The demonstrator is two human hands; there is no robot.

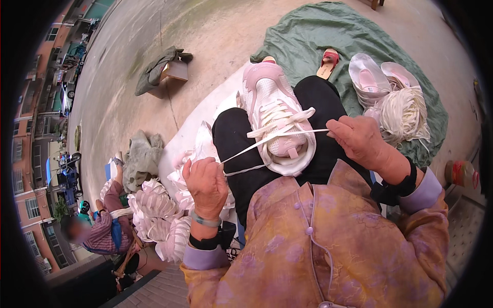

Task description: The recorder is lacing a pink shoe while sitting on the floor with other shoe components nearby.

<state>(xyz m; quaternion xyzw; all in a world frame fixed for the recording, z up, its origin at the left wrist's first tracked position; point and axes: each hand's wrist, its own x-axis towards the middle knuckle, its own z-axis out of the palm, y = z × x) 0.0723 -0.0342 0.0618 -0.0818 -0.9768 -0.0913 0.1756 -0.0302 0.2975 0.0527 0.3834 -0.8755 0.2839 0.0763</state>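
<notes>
A pink and white sneaker [266, 87] rests on my lap between my black-trousered thighs, its toe pointing away from me. White shoelaces [280, 119] criss-cross its front, with a loop near the upper eyelets. My left hand [206, 187] is closed on a lace end, left of the shoe's opening. On the other side, my right hand [359, 137] pinches a lace end, and the lace runs taut from it across the shoe. A second strand also reaches from the shoe to my left hand.
Several pink and white shoes [159, 213] are heaped at my left, near a seated person [108, 231]. On a green cloth [308, 31] at the right lie white shoes [367, 77] and a bundle of white laces [405, 113]. A draped box [172, 72] stands ahead; a plastic bottle [460, 173] is far right.
</notes>
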